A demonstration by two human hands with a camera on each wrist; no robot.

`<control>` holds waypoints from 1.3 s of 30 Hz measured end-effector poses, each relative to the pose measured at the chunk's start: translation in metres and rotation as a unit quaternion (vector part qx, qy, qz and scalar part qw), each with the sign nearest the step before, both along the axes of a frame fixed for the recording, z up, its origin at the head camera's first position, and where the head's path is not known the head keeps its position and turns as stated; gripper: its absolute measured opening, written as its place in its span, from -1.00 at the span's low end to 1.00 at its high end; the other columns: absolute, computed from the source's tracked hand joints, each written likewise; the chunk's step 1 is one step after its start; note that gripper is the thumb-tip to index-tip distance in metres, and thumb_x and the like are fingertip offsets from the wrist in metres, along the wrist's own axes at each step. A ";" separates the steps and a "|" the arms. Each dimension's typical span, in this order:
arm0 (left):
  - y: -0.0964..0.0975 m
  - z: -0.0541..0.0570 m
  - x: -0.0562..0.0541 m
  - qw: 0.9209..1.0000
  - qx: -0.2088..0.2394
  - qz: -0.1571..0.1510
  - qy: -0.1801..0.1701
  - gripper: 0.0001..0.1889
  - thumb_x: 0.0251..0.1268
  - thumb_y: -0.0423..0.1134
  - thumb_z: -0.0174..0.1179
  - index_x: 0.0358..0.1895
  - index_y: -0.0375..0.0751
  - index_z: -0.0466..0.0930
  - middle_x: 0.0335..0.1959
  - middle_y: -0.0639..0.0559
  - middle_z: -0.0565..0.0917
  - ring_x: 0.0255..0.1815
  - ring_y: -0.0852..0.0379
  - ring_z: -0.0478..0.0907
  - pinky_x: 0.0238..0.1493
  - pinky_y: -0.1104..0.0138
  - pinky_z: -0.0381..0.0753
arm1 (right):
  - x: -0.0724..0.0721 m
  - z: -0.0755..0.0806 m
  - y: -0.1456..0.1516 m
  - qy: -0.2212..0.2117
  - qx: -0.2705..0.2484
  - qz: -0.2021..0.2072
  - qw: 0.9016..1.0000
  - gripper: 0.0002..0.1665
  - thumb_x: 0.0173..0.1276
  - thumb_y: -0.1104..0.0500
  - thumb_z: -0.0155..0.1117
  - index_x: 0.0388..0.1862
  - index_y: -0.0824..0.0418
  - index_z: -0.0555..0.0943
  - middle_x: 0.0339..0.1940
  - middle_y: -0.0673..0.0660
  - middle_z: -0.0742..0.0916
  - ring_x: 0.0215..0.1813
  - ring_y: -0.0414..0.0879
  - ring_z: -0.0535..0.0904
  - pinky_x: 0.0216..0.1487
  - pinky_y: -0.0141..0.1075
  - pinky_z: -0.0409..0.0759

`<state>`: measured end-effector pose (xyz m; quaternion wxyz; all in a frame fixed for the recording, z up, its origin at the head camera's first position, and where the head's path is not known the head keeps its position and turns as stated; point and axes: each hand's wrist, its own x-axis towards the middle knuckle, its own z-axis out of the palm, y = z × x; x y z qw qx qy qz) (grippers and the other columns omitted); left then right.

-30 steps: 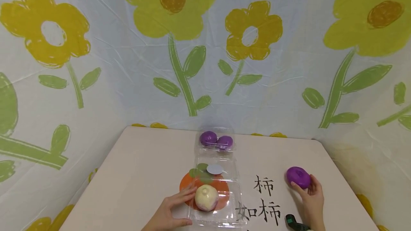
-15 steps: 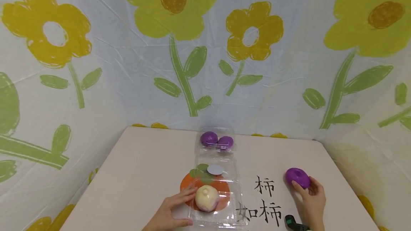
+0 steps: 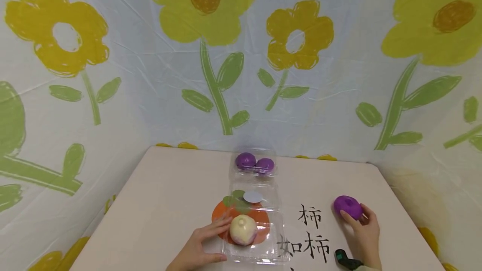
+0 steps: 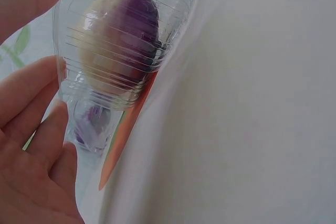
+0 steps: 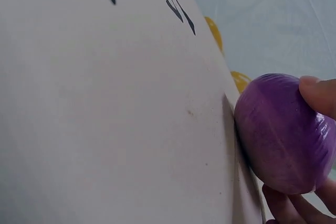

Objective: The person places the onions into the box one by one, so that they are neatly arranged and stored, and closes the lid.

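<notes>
My left hand (image 3: 199, 244) is beside a clear plastic clamshell box (image 3: 269, 254), fingertips at its left side and thumb by the near corner. In the left wrist view, the fingers (image 4: 39, 85) are relaxed, touching the box's ribbed wall. A cream-and-purple onion (image 3: 243, 230) sits in the box, its pale knob up. To the right, my right hand (image 3: 365, 231) holds a purple onion (image 3: 347, 207), dimple facing up. The right wrist view shows the thumb (image 5: 319, 97) on one side of this onion and fingers curled beneath; the onion is at or just above the table.
Another clear box (image 3: 272, 154) with two purple onions (image 3: 245, 161) stands at the table's back edge. An orange persimmon print (image 3: 218, 214) and black characters (image 3: 316, 246) mark the pale tabletop (image 3: 169, 195). A flower-patterned cloth (image 3: 165, 74) hangs around the table.
The view has shifted very slightly. Both hands, the held onion and the boxes stay in nearly the same places.
</notes>
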<state>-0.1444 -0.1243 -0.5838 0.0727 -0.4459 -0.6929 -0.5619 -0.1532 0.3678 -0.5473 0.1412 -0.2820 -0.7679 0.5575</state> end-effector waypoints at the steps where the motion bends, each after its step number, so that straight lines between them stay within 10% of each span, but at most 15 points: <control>1: 0.000 0.000 0.000 1.000 0.002 0.000 0.000 -0.21 -0.06 -0.37 0.55 0.33 -0.42 0.43 0.38 -0.39 0.38 0.49 -0.29 0.16 0.50 0.31 0.10 | -0.001 0.000 0.001 -0.008 0.005 0.010 1.000 0.17 0.25 0.02 0.49 0.61 0.23 -0.03 0.54 0.34 0.21 0.45 0.16 0.24 0.47 -0.26 0.26; 7: 0.001 -0.001 -0.003 1.000 0.011 -0.002 0.010 -0.18 -0.12 -0.41 0.57 0.32 -0.46 0.42 0.38 -0.43 0.36 0.48 -0.32 0.16 0.51 0.28 0.09 | -0.003 0.000 0.002 -0.017 0.060 0.061 0.996 0.33 0.16 0.11 0.55 0.62 0.28 -0.18 0.56 0.48 0.07 0.50 0.43 0.07 0.46 0.27 0.10; 39: -0.001 0.003 -0.001 1.000 0.009 -0.002 0.009 -0.19 -0.10 -0.40 0.56 0.33 -0.46 0.42 0.38 -0.44 0.35 0.49 -0.31 0.16 0.51 0.29 0.09 | 0.002 0.020 -0.022 0.031 -0.001 0.056 0.998 0.21 0.17 0.26 0.53 0.61 0.30 -0.06 0.58 0.39 0.12 0.58 0.24 0.01 0.58 -0.02 -0.06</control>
